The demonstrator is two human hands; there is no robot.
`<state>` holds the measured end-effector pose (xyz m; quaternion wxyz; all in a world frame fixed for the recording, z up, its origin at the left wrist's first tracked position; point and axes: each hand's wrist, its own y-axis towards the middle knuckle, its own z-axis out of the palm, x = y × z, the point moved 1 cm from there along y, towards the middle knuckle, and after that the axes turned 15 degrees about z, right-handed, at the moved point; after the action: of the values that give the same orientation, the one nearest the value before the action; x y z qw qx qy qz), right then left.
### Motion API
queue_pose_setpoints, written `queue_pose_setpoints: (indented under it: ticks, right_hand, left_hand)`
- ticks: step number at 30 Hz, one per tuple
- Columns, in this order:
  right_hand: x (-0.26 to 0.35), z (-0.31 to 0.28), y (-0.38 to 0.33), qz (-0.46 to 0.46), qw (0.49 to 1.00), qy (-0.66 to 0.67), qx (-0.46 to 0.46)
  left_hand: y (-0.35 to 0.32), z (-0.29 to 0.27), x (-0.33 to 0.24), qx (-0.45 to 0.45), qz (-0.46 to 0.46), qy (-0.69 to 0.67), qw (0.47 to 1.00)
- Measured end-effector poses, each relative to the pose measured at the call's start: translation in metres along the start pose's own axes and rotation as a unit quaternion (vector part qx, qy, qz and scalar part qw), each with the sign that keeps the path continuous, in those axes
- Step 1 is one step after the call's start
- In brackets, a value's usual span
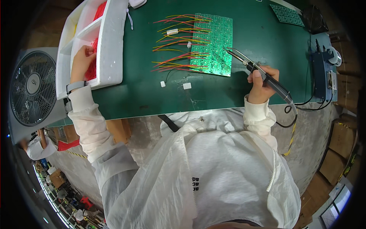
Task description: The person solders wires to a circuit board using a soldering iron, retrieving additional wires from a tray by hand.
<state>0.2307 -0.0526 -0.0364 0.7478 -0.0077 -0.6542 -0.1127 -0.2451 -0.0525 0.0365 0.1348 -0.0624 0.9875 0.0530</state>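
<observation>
Fingers of the right hand [259, 86] wrap tight around one soldering iron [263, 76], its tip just beside the right edge of one green circuit panel [213, 45] bristling with red and yellow wires. Far left, the left hand [82, 61] dips into one white foam tray [110, 45], fingertips curled on red wires [91, 68]. Two small white connectors [187, 86] lie nearer.

Green bench [152, 91], a green circuit board [213, 44] at its middle with red and yellow wires [175, 42] fanned leftward, a white foam tray [110, 42] at the left end, small white connectors [187, 86] near the front, a blue box [323, 74] at the right edge, a second board [286, 14] at the far right
</observation>
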Motion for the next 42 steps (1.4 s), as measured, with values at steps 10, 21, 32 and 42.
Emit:
queue_pose_setpoints:
  ticks: [10, 21, 32, 42]
  right_hand:
    - [0.001, -0.003, -0.002, 0.016, 1.0, -0.001, -0.009]
    - [-0.002, -0.004, 0.0, 0.009, 1.0, 0.009, -0.002]
    - [-0.002, -0.005, 0.0, 0.012, 1.0, -0.003, -0.003]
    - [0.0, -0.004, 0.0, 0.012, 1.0, 0.004, 0.003]
  left_hand:
    - [0.005, 0.004, 0.022, 0.021, -0.047, -0.108, 0.993]
    - [0.008, 0.0, 0.014, -0.08, -0.01, -0.161, 0.984]
    - [0.001, -0.009, -0.003, -0.12, -0.054, -0.221, 0.966]
    - [-0.001, -0.014, -0.011, -0.14, -0.068, -0.276, 0.948]
